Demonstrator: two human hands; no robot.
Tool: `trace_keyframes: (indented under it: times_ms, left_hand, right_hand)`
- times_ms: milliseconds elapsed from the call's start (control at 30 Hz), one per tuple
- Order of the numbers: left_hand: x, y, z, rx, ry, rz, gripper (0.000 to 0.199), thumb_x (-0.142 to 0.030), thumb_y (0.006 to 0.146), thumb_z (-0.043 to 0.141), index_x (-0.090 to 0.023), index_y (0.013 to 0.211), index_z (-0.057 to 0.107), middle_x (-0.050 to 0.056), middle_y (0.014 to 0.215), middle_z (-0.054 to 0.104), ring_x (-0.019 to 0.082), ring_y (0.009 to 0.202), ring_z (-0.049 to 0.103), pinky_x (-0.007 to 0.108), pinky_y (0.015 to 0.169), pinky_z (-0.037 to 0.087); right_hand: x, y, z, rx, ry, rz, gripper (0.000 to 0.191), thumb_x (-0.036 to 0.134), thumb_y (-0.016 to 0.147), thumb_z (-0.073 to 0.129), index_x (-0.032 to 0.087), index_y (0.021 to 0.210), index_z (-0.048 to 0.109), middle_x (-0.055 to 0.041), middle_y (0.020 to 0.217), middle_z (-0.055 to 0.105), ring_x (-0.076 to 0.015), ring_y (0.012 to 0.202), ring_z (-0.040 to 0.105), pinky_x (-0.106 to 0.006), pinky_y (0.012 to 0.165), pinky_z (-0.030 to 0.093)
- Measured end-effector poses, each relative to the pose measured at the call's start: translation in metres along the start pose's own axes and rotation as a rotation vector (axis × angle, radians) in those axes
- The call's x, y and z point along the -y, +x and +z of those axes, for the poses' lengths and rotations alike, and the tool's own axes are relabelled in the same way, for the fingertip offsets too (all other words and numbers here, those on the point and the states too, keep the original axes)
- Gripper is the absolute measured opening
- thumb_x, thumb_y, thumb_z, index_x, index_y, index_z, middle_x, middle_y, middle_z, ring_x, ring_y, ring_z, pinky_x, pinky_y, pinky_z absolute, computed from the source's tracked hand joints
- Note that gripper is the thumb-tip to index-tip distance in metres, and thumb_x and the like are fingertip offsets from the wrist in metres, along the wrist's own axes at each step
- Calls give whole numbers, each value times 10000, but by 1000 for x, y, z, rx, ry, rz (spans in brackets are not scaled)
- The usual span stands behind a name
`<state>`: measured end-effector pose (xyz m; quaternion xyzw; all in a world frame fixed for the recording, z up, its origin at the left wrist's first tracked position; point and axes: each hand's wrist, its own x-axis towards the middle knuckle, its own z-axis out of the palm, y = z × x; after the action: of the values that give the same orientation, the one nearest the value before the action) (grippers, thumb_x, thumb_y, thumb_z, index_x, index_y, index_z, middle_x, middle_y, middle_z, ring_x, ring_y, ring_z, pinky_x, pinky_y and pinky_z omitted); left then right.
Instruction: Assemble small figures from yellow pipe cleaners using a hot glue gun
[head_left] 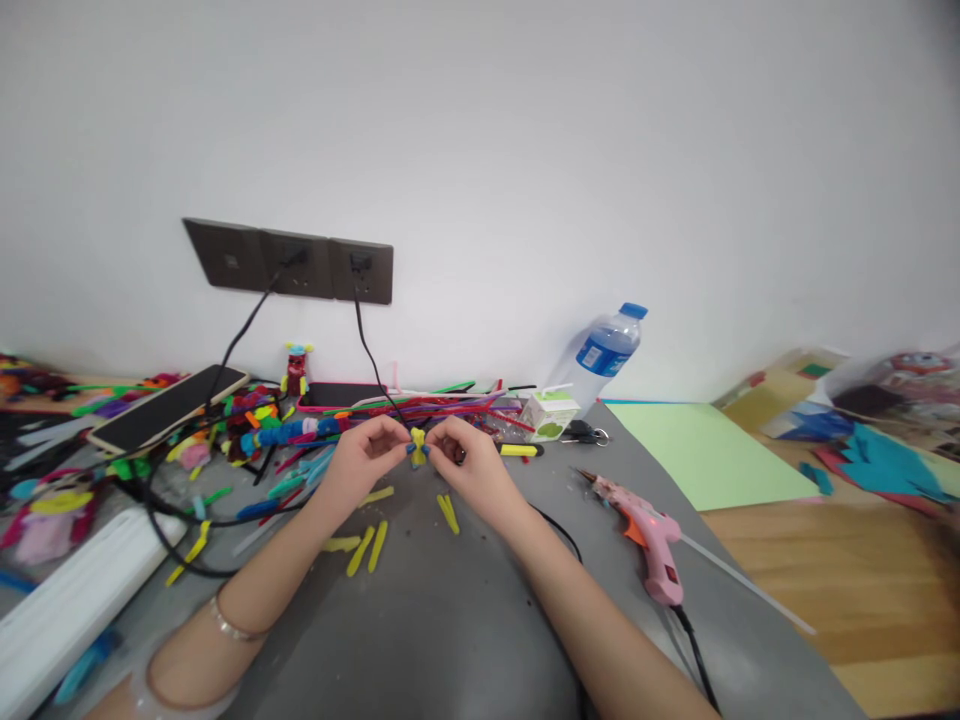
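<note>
Between my two hands is a small yellow fuzzy piece (418,447), which looks like bent pipe cleaner. My left hand (367,455) pinches its left side between thumb and fingertips. From the other side, my right hand (466,462) pinches it too, fingers curled. Below them on the grey table (420,640) lie several short yellow pipe cleaner pieces (378,546). Another yellow pair (448,513) rests under my right hand. The exact shape of the held piece is too small to make out.
A pink hot glue gun (649,535) with a glue stick in it lies at the right. Behind my hands are a small carton (550,413), a tilted water bottle (609,350) and a yellow-handled cutter (519,450). Coloured pipe cleaners, a phone (169,408) and black cables crowd the left.
</note>
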<state>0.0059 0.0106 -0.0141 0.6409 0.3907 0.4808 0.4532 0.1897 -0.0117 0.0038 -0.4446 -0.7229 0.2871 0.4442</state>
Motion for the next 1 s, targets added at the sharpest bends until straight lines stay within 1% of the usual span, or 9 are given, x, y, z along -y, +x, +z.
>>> trace_keyframes:
  times_ms: [100, 433, 1000]
  left_hand:
    - [-1, 0, 0, 12, 12, 7, 108, -271, 767, 675, -173, 790, 635, 19, 754, 657, 152, 689, 608, 260, 652, 497]
    - [-7, -1, 1, -3, 14, 1, 132, -273, 738, 689, -174, 758, 603, 13, 739, 644, 148, 672, 598, 255, 632, 497]
    - [-5, 0, 0, -13, 19, 12, 149, -288, 744, 699, -176, 760, 601, 9, 735, 645, 143, 663, 597, 250, 622, 506]
  right_hand:
    - [0, 0, 0, 2, -3, -4, 78, 131, 797, 545, 194, 786, 588, 14, 729, 562, -122, 611, 483, -240, 588, 393]
    - [1, -1, 0, 2, -5, -3, 80, 130, 796, 539, 194, 782, 584, 17, 718, 546, -122, 612, 476, -240, 585, 383]
    - [0, -1, 0, -2, -11, -12, 84, 129, 799, 544, 200, 781, 586, 15, 726, 555, -125, 616, 488, -242, 592, 399]
